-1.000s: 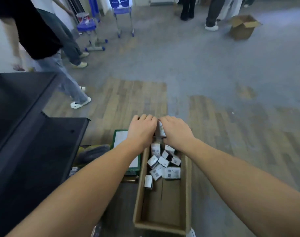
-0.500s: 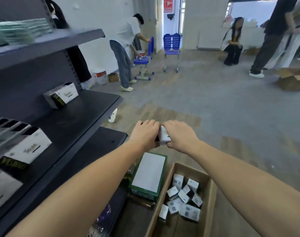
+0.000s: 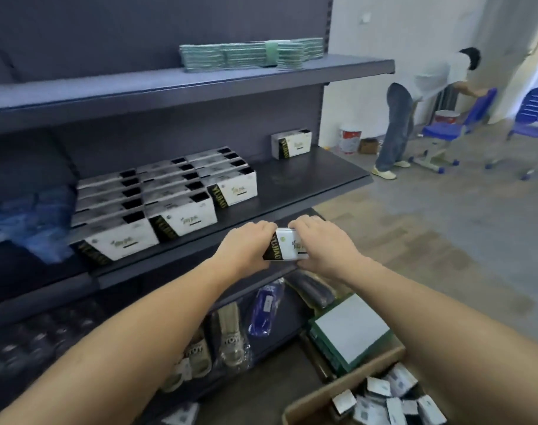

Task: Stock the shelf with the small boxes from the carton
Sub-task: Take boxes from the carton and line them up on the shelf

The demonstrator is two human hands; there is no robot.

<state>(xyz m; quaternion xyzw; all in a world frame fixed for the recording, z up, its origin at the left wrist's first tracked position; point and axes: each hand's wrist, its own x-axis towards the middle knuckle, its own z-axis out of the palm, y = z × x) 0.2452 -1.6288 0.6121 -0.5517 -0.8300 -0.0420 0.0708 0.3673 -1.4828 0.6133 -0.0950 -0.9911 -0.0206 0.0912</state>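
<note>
Just before middle shelf [image 3: 307, 182] edge: your left hand [image 3: 246, 245] and right hand [image 3: 321, 243] together grip small box [image 3: 287, 248]; carton [image 3: 316, 400] near right, boxed rows far left.

A small box [image 3: 287, 244] sits between the left hand [image 3: 248, 244] and right hand [image 3: 322, 245], just before the middle shelf [image 3: 307, 182]. Rows of boxes [image 3: 166, 194] stand on that shelf to the left. The carton [image 3: 332, 394] lies lower right.
</note>
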